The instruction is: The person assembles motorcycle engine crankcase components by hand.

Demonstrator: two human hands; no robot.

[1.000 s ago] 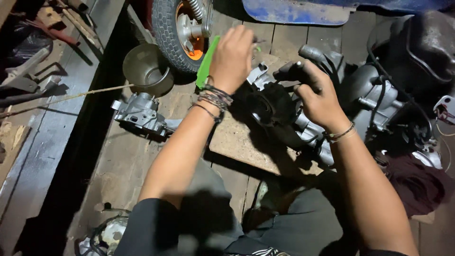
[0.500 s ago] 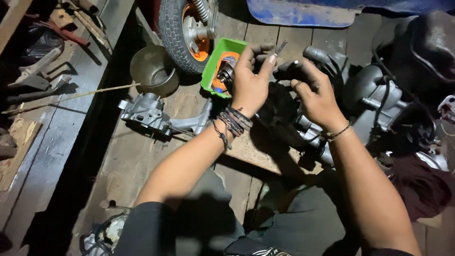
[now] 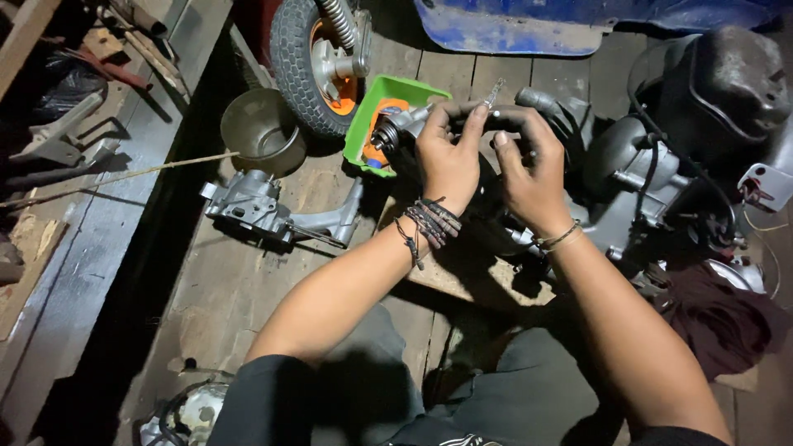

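Note:
My left hand (image 3: 446, 165) grips a greasy metal shaft part (image 3: 398, 129) with a ribbed, geared end that points left over the green tray (image 3: 360, 132). A small shiny tip (image 3: 494, 89) sticks up between my fingers. Close beside it, my right hand (image 3: 533, 177) curls its fingers onto the dark right end of the same part. Both hands hover above the dark engine block (image 3: 644, 190), which rests on a wooden board (image 3: 462, 285). Braided bands circle my left wrist and a thin bracelet my right.
A small wheel (image 3: 310, 58) with an orange hub stands behind the tray. A metal bowl (image 3: 260, 128) and a grey engine cover (image 3: 256, 206) lie on the plank floor to the left. A blue panel (image 3: 570, 25) is at the back, and tools and scrap (image 3: 66, 140) at far left.
My left hand came away from the green tray with the metal part, moved right and rose. It now meets my right hand, which lifted off the engine onto the part.

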